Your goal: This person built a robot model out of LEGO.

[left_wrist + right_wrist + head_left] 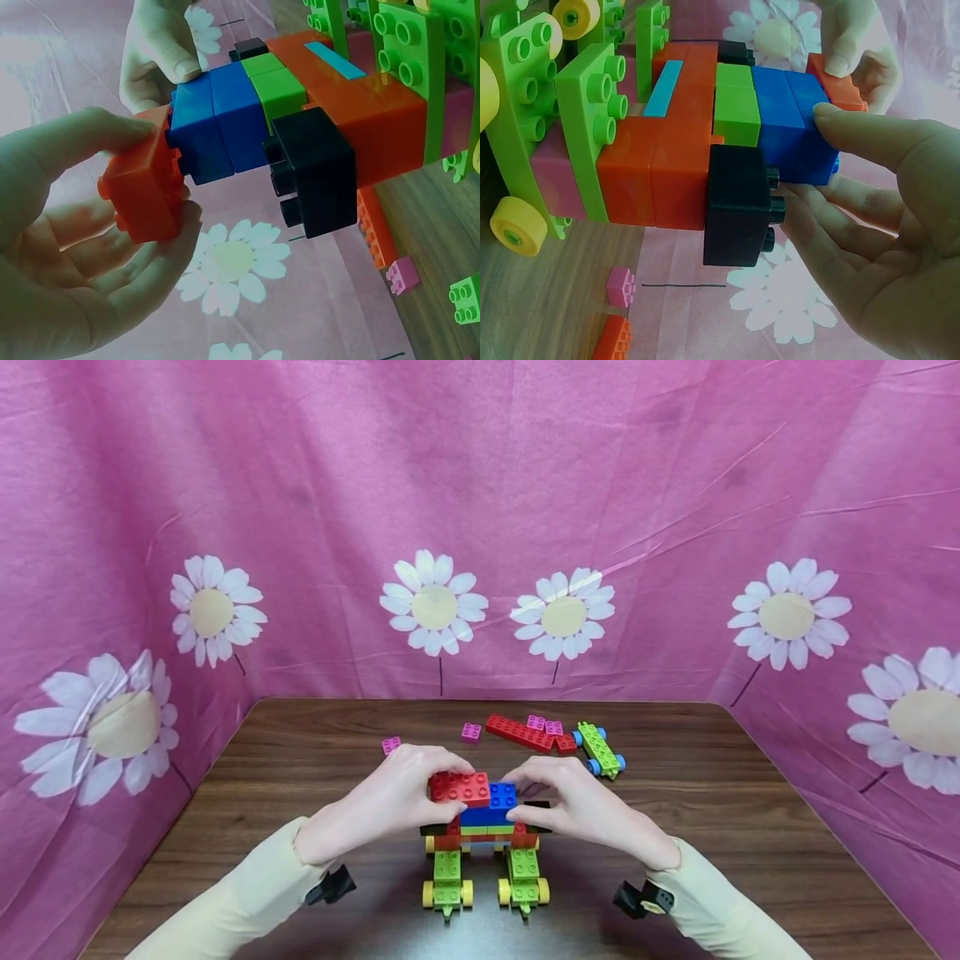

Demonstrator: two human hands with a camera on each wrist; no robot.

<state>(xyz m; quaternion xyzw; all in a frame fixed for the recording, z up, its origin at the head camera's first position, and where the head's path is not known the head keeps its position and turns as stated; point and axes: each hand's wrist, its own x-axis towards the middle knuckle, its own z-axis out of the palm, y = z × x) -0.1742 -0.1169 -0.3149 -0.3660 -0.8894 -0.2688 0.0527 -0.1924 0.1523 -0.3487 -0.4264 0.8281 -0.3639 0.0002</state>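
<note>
My left hand [393, 797] pinches a red brick [150, 184] between thumb and fingers. In the left wrist view that brick sits against the studs of the blue bricks [217, 124], slightly tilted, with some studs showing in between. My right hand [573, 797] holds the blue bricks [795, 124] at their right end, thumb on the near face and fingers behind. Below them come lime bricks [737, 105], then red bricks [660, 169], with a black brick [739, 210] sticking out on either side. Lime wheeled bases [448, 889] with yellow wheels carry the whole build.
Beyond the build lie a long red brick [519, 732], a smaller red brick [566, 744], several pink bricks [471, 732] and a lime wheeled base [598, 750] with blue wheels. A pink cloth with daisies [480, 485] hangs around the brown wooden table [300, 735].
</note>
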